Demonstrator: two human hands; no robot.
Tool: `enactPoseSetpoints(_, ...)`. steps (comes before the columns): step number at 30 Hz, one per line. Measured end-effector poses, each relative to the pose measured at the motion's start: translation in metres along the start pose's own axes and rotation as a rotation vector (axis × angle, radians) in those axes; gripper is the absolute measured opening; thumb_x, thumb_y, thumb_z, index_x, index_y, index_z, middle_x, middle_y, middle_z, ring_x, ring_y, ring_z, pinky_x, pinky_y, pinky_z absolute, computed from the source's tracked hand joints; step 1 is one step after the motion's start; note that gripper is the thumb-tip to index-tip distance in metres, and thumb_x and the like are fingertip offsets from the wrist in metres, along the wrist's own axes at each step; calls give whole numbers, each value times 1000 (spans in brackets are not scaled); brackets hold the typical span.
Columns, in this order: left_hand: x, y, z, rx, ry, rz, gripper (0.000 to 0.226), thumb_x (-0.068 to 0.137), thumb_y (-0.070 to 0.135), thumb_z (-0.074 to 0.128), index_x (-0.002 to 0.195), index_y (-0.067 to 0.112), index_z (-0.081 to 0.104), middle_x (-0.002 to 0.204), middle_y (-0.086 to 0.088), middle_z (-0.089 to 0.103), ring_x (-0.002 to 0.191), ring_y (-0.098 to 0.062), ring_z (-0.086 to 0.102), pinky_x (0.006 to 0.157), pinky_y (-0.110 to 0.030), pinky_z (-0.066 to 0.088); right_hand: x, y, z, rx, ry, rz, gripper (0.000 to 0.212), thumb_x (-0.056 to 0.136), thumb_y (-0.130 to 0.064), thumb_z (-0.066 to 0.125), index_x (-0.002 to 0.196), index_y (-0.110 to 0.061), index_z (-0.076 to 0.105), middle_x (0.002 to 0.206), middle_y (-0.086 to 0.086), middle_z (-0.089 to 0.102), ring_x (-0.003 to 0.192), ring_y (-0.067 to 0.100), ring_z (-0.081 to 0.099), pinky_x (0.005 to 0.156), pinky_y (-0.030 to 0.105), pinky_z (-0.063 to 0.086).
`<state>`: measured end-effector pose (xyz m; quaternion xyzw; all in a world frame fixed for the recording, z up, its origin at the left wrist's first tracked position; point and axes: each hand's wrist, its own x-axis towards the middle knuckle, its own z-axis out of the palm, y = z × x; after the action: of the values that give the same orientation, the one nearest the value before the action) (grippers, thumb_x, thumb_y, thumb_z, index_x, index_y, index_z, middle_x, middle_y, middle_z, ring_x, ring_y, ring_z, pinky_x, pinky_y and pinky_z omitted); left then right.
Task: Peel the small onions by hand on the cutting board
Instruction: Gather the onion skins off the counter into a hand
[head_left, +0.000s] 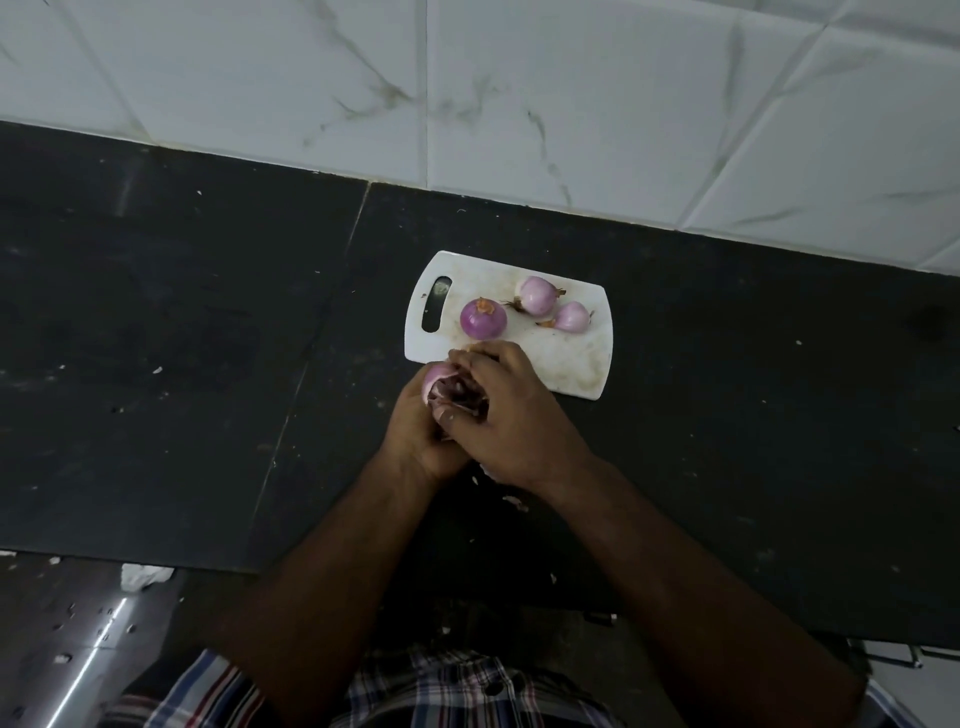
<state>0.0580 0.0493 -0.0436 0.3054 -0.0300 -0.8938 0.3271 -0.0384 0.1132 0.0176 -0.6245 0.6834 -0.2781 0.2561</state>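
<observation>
Head view: both hands meet over the near-left corner of the white cutting board (571, 364), which lies on the dark desk (208, 338). Left hand (415, 436) cups a small onion (435, 378) from below, fingers curled round it; right hand (498, 415) comes over the top, fingers bent onto the bulb, thumb pressing at loose dark skin (460, 397). So both sets of fingers are clamped on the same onion. Just beyond the fingertips, three more onions rest on the board: a round purple one (483, 319) nearest, then two paler pink ones (537, 295) (571, 317) further right, dry root and stem tufts left on. Judgement on handling: bulb light, firm, will not crush under a moderate grip; the outer skin papery, brittle, likely to tear in strips; the flesh under it smooth and probably slippery once bared. Best hold: body in one palm, nail under a skin edge near the root or stem end. Small pale scraps (514, 501) lie on the desk below the wrists.
</observation>
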Motion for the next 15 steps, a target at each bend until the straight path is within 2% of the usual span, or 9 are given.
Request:
enactPoseSetpoints(2, -2, -3, 3, -1, -25, 9, 45, 104, 19, 36, 83, 5, 73, 79, -12, 72, 74, -26, 75, 63, -33, 61, 1, 0, -9, 37, 2, -15, 57, 90, -40, 69, 142, -23, 51, 137, -7, 48, 123, 4, 51, 103, 24, 46)
enactPoseSetpoints(3, -3, -5, 5, 18, -28, 14, 43, 103, 18, 36, 86, 4, 73, 82, -14, 72, 76, -28, 74, 63, -33, 61, 2, 2, -13, 66, 10, -13, 56, 90, -39, 69, 141, -24, 52, 135, -8, 52, 121, 2, 52, 101, 20, 45)
enactPoseSetpoints(5, -4, -6, 6, 37, -7, 49, 36, 102, 15, 36, 97, 2, 69, 88, -16, 71, 78, -30, 73, 61, -35, 60, 8, 10, -24, 165, 63, 31, 47, 89, -36, 70, 134, -26, 59, 127, -11, 61, 116, 0, 56, 100, 21, 46)
enactPoseSetpoints(7, -5, -4, 2, 22, 8, 72, 35, 101, 15, 35, 112, 2, 66, 99, -17, 71, 87, -32, 71, 64, -37, 60, 16, 28, -35, 249, 149, 114, 33, 90, -31, 68, 123, -27, 67, 114, -15, 69, 106, -2, 63, 97, 28, 51)
enactPoseSetpoints(9, -7, 1, -2, 5, 44, 80, 37, 97, 19, 39, 123, 6, 63, 112, -14, 68, 91, -30, 70, 68, -38, 59, 22, 53, -41, 184, 210, 201, 27, 93, -27, 66, 119, -25, 71, 108, -14, 72, 102, 1, 65, 95, 27, 52)
enactPoseSetpoints(11, -9, 6, -6, -8, 64, 96, 40, 91, 20, 47, 124, 6, 63, 122, -14, 64, 91, -29, 69, 68, -39, 59, 23, 80, -38, 12, 160, 224, 31, 95, -25, 64, 124, -20, 69, 119, -5, 71, 112, 9, 64, 96, 20, 45)
enactPoseSetpoints(13, -13, 11, -10, -35, 118, 132, 41, 86, 25, 51, 114, 1, 69, 114, -17, 67, 85, -29, 71, 69, -42, 62, 20, 102, -24, -116, 55, 148, 36, 96, -23, 61, 131, -14, 65, 131, 3, 66, 124, 17, 59, 100, 16, 36)
enactPoseSetpoints(15, -17, 15, -18, -56, 168, 171, 46, 95, 34, 48, 121, 2, 67, 113, -18, 69, 92, -29, 71, 86, -45, 59, 14, 112, -5, -179, -41, 79, 41, 99, -25, 57, 137, -11, 58, 142, 7, 57, 136, 21, 49, 110, 22, 32)
